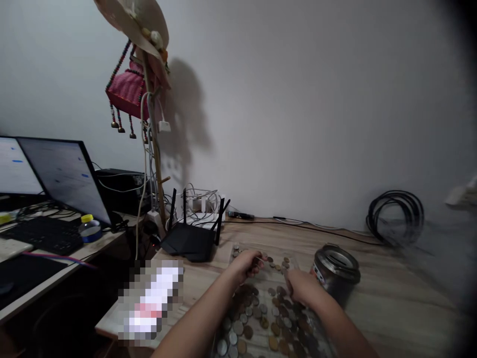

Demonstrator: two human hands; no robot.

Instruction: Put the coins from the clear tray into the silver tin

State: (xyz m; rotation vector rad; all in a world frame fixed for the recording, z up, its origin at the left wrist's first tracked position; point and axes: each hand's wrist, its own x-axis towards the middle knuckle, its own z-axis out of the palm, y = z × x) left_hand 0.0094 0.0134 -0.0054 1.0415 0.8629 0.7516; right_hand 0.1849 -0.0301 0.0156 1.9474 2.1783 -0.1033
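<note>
A shallow, clear plastic tray (265,283) with several loose coins (257,312), silver and brown, lies on the wooden table in front of me. Over its far left part is my left hand (249,264), fingers curled in a pinch. Whatever is at those fingertips is too small to name. My right hand (301,286) reaches down to the coins at the tray's right side, its fingers bent and partly hidden behind the hand. More coins (278,266) lie in the far section between both hands. Right of the tray stands a round metal tin (337,271) with a slot in its lid.
A black router (190,241) with upright antennas stands at the back left. Nearer lies a blurred-out bright phone-like shape (156,298). A coiled black cable (395,216) rests against the wall. Monitors (63,174) and a keyboard (44,236) occupy the left desk.
</note>
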